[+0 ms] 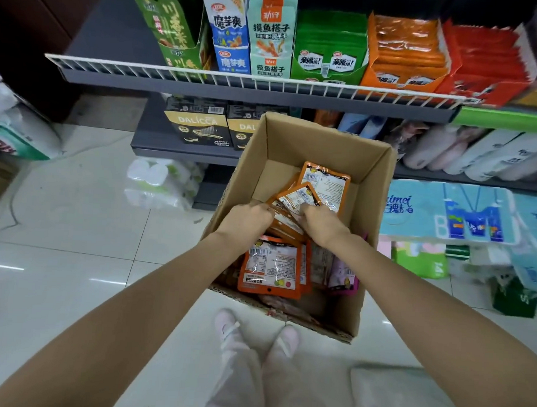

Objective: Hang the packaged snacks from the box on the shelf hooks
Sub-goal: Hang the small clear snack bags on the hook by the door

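Observation:
An open cardboard box [310, 143] stands on the floor in front of the shelves. Inside lie several orange snack packets, backs up. Both my hands are down in the box. My left hand [248, 216] and my right hand [319, 219] grip a fanned bunch of orange packets [295, 198] from either side. A further orange packet [326, 182] lies behind the bunch, and another [270, 268] lies flat nearer to me. A pink packet [344, 274] sits at the box's right side. No hooks show in this view.
A wire-fronted shelf [235, 79] above the box carries upright snack cartons. The lower shelf holds black DALICCA boxes [200, 123] and tissue rolls. Blue tissue packs [445, 211] are stacked right of the box; a paper roll pack [160, 183] lies left. My feet [255, 335] stand close behind the box.

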`<state>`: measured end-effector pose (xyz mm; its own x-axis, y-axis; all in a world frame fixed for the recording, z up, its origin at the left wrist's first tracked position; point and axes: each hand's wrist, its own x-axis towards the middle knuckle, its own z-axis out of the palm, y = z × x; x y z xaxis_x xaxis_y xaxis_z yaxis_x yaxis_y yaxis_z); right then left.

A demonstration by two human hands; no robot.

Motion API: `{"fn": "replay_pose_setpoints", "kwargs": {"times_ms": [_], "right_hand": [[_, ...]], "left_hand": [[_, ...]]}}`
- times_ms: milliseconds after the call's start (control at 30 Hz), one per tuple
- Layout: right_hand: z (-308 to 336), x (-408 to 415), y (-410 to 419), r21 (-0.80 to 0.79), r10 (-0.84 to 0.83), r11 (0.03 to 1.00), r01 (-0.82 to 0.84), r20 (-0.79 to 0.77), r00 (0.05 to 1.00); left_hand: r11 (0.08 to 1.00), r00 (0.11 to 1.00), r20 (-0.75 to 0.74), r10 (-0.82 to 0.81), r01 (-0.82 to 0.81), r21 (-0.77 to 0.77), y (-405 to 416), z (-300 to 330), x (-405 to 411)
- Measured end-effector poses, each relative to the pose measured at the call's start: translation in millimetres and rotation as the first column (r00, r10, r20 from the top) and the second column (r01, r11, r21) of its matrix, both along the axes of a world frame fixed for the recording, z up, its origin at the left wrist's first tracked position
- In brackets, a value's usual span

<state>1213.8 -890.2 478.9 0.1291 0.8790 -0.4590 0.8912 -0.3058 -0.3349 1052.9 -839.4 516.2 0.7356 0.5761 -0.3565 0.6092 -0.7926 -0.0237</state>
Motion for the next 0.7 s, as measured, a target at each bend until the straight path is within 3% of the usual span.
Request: {"fn": "replay_pose_setpoints", "kwargs": {"times_ms": [133, 233, 333, 433, 533, 600, 700], "right_hand": [[9.6, 10.7, -1.1, 0.045, -0.127, 0.988, 0.146, -0.279, 0.952], [21.6, 14.1, -1.5, 0.072, -0.226, 0.96, 0.272, -0.379, 0.897], [34.8, 15.9, -4.2, 0.124, -0.264, 0.93, 0.347, -0.433, 0.862], [48.0, 16.9, -6.1, 0.192, -0.257, 0.904, 0.383, -0.472, 0.843], [68.3, 14.3, -4.0, 0.27, -0.238, 0.878, 0.394, -0.47, 0.85], [84.5, 11.1, 0.4, 0.361, -0.184, 0.863, 0.352, -0.425, 0.886], [112.6, 6.8, 14.8, 0.467, -0.116, 0.828, 0.309, -0.397, 0.91]], "left_hand": [[1.0, 1.0, 0.003, 0.012, -0.012, -0.018, 2.7, 7.9, 4.4], [0.996, 0.996, 0.031, 0.082, -0.081, -0.039, 7.5, 15.9, 3.0], [0.983, 0.972, 0.154, 0.18, -0.17, -0.072, 15.9, 25.4, -2.6], [0.939, 0.885, 0.331, 0.328, -0.268, -0.214, 26.3, 40.1, -12.2], [0.894, 0.716, 0.538, 0.445, -0.318, -0.316, 37.3, 61.4, -18.9], [0.871, 0.635, 0.597, 0.49, -0.352, -0.342, 45.8, 79.0, -20.8], [0.876, 0.583, 0.658, 0.477, -0.371, -0.307, 58.2, 107.8, -23.5]]}}
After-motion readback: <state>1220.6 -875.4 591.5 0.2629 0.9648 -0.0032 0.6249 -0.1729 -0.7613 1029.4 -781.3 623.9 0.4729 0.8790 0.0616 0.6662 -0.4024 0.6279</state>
